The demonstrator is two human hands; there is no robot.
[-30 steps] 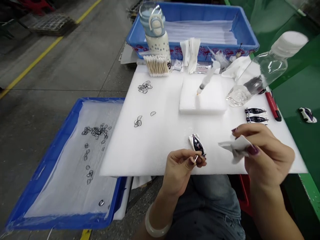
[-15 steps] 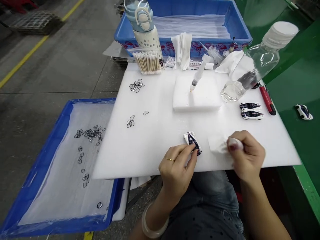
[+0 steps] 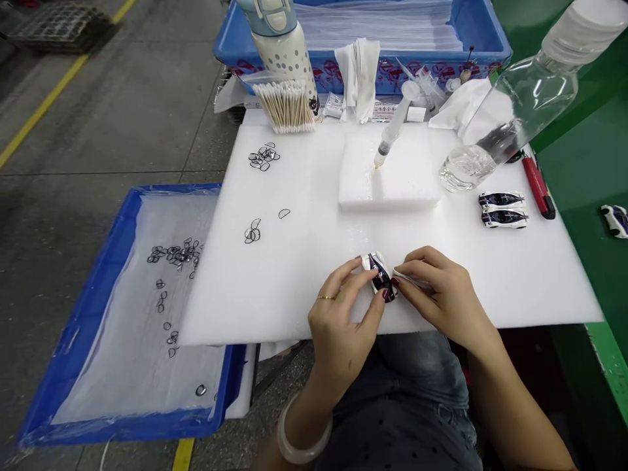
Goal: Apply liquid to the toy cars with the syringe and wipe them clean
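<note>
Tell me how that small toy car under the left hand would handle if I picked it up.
The toy car is probably stiff: its body shows no bend under the left hand. Its glossy finish suggests it may be slippery. Its low, broad shape looks unlikely to tip, though whether it rolls I can't tell.

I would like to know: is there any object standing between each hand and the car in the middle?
For the left hand, nothing visible: it touches the car directly. For the right hand, only the white cloth it pinches, beside the car; cloth contact is unclear.
</note>
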